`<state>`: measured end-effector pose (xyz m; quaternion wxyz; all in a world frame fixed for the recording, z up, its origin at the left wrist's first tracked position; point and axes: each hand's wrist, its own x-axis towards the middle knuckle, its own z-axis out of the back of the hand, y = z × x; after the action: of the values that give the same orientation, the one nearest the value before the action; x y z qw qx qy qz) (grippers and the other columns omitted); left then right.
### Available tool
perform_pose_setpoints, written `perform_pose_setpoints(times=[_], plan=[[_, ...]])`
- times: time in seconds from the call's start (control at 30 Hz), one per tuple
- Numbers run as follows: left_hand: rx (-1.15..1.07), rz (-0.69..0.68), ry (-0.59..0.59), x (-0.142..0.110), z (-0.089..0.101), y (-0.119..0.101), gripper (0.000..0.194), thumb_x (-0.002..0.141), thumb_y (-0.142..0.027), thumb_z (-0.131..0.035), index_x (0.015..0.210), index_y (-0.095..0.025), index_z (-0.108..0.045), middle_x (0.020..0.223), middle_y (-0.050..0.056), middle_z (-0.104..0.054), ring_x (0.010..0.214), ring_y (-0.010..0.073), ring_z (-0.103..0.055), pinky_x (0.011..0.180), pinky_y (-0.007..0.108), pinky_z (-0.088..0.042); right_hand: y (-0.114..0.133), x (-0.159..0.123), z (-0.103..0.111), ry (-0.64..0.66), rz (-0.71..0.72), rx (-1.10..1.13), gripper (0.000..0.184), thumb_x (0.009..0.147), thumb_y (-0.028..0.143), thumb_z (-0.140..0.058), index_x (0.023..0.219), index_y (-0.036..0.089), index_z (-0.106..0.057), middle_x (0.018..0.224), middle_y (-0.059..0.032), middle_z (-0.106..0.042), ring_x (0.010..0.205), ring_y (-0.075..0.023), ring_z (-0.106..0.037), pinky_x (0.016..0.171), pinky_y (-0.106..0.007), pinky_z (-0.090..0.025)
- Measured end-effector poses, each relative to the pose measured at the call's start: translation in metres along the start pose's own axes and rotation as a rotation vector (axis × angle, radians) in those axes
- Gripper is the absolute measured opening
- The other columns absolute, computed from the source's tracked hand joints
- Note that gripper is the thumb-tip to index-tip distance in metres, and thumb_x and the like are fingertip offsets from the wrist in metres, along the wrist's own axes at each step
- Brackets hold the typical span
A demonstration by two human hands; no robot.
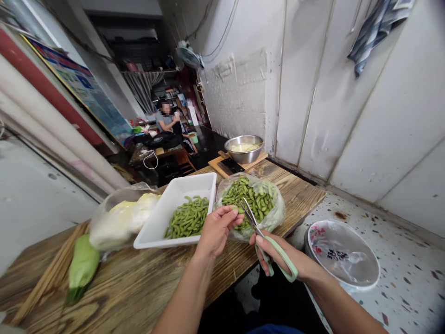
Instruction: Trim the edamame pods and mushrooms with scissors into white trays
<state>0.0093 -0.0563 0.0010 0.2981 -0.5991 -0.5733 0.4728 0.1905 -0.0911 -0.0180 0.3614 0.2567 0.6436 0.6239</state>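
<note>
Left hand (216, 228): thumb and index finger pinching one pod (239, 210), out over the near-left part of the clear bag (279, 211). Right hand (282, 244): fingers through and around the green handles of the scissors (256, 227). Blades are parted, tips pointing far-left, right by the pinched pod. Can't tell if they touch it.

Clear bag is open at the top, full of loose pods (259, 204), sitting on the wood table (139, 290). White tray (187, 186) just left of it, more loose pods (189, 217) inside, mostly toward its right side.

Left of the tray: a tied-looking bag (120, 222) with pale yellow-white stuff, can't tell what. Green squash (83, 264) near-left of that, lying by a bundle of thin wood sticks (45, 287).

Far end of table: board (216, 164) with a black phone-like slab (232, 165) and a steel bowl (245, 155) on it, pale pieces in liquid-looking contents.

Floor, right: lined bin (371, 264). Cloth (378, 35) hangs on the right wall, fan (189, 55) on the wall farther back. Person (167, 121) seated far-left, both hands raised.
</note>
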Motion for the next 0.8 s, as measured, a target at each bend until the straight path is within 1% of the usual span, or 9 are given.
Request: perform_pose_setpoints(times=[0.27,0.4,0.47,0.53,0.6,0.63,0.7,0.73,0.8], plan=[[0.026,-0.027,-0.009,-0.007,-0.005,0.007,0.036,0.053,-0.026,-0.093,0.074,-0.012,-0.067,0.066,0.003,-0.072,0.063,0.0124,-0.069,0.067,0.023,-0.056,-0.002,0.001,0.000,-0.043,-0.001,-0.021,0.069,0.079,0.088,-0.040,0.084,0.020,-0.047,0.054,0.0072,-0.047,0.042,-0.0089,-0.046,0.044,-0.022,-0.040],[0.069,-0.027,-0.001,-0.010,-0.008,0.013,0.038,0.052,-0.029,-0.092,0.075,-0.012,-0.067,0.068,0.005,-0.074,0.064,0.0137,-0.070,0.069,0.025,-0.056,-0.005,0.003,-0.001,-0.086,-0.073,0.017,0.067,0.077,0.087,-0.047,0.082,0.020,-0.048,0.051,0.0096,-0.044,0.034,-0.0073,-0.042,0.034,-0.020,-0.037],[0.135,-0.061,-0.008,-0.009,-0.002,0.017,0.035,0.056,-0.032,-0.088,0.077,-0.013,-0.066,0.070,0.005,-0.074,0.066,0.0156,-0.070,0.071,0.028,-0.057,-0.008,0.005,-0.002,-0.111,-0.098,0.049,0.065,0.077,0.084,-0.051,0.082,0.020,-0.048,0.050,0.0100,-0.044,0.032,-0.0070,-0.041,0.032,-0.019,-0.036],[0.273,-0.191,-0.101,-0.005,0.013,0.016,0.030,0.064,-0.034,-0.081,0.081,-0.015,-0.067,0.072,0.005,-0.073,0.068,0.0183,-0.070,0.074,0.033,-0.057,-0.011,0.005,-0.002,-0.133,-0.104,0.091,0.063,0.076,0.082,-0.054,0.084,0.020,-0.048,0.052,0.0098,-0.045,0.034,-0.0072,-0.043,0.033,-0.018,-0.037],[0.515,-0.416,-0.297,0.002,0.036,0.008,0.025,0.072,-0.034,-0.072,0.090,-0.016,-0.069,0.079,0.006,-0.073,0.076,0.0220,-0.070,0.080,0.038,-0.055,-0.016,0.005,0.000,-0.137,-0.102,0.154,0.065,0.077,0.083,-0.054,0.088,0.020,-0.050,0.054,0.0088,-0.048,0.038,-0.0088,-0.048,0.036,-0.020,-0.039],[0.681,-0.535,-0.414,0.006,0.047,0.002,0.025,0.075,-0.031,-0.068,0.095,-0.017,-0.071,0.087,0.008,-0.074,0.084,0.0244,-0.069,0.086,0.041,-0.054,-0.018,0.005,0.001,-0.124,-0.097,0.188,0.066,0.077,0.084,-0.052,0.091,0.019,-0.051,0.055,0.0077,-0.050,0.041,-0.0101,-0.051,0.039,-0.021,-0.041],[1.036,-0.708,-0.558,0.014,0.063,-0.011,0.026,0.079,-0.026,-0.062,0.101,-0.019,-0.073,0.109,0.013,-0.073,0.107,0.0305,-0.064,0.099,0.048,-0.046,-0.024,0.004,0.003,-0.091,-0.073,0.264,0.069,0.078,0.084,-0.051,0.096,0.018,-0.053,0.061,0.0043,-0.057,0.053,-0.0137,-0.060,0.050,-0.024,-0.048],[1.178,-0.771,-0.582,0.017,0.067,-0.017,0.026,0.081,-0.024,-0.060,0.102,-0.020,-0.074,0.117,0.013,-0.071,0.115,0.0321,-0.060,0.103,0.049,-0.042,-0.027,0.004,0.004,-0.074,-0.056,0.304,0.068,0.079,0.083,-0.052,0.098,0.017,-0.055,0.066,0.0022,-0.060,0.061,-0.0157,-0.064,0.057,-0.026,-0.051],[1.360,-0.852,-0.459,0.024,0.064,-0.023,0.025,0.086,-0.022,-0.055,0.100,-0.021,-0.076,0.119,0.012,-0.071,0.116,0.0307,-0.059,0.103,0.047,-0.040,-0.032,0.005,0.006,-0.055,-0.037,0.383,0.065,0.080,0.078,-0.058,0.100,0.016,-0.058,0.077,-0.0011,-0.064,0.075,-0.0189,-0.069,0.069,-0.030,-0.054]])
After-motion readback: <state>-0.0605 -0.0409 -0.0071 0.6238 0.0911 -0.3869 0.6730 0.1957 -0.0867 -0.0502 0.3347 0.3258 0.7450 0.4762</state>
